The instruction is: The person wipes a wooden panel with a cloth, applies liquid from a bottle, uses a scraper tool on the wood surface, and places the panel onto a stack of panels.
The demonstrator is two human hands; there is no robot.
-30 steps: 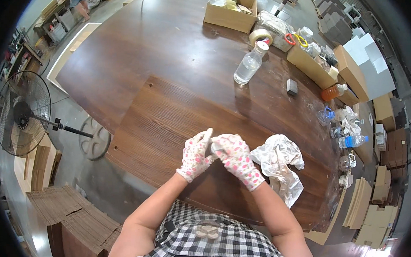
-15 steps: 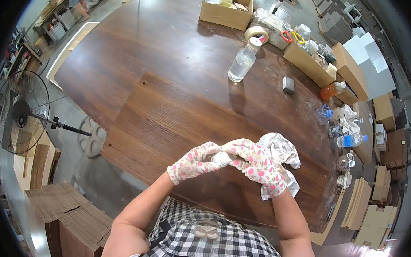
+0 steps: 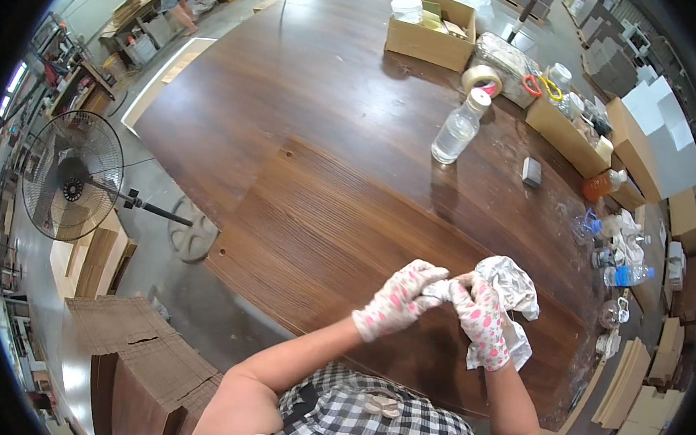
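Observation:
Both my hands wear white gloves with pink flowers and meet above a dark wood-grain board [image 3: 339, 225] with small holes at its left corners. A small wad of white cloth [image 3: 439, 292] is pinched between them. My left hand [image 3: 398, 302] closes on its left end, fingers pointing right. My right hand [image 3: 481, 321] grips the other end, its fingertips partly hidden. Just behind and right of my right hand, a crumpled white rag [image 3: 512, 290] lies on the board. Whether the wad joins this rag, I cannot tell.
The board lies on a large brown table [image 3: 235, 107]. Beyond it stand a clear bottle [image 3: 457, 132], a grey block [image 3: 532, 172], a tape roll [image 3: 481, 80], scissors [image 3: 541, 87] and cardboard boxes [image 3: 430, 43]. Several bottles line the right edge. A fan [image 3: 73, 177] stands left; another person works far off.
The view has shifted, so the scene sits farther right and lower. My left hand has turned, its fingers now pointing up and right. The wad stays between my hands.

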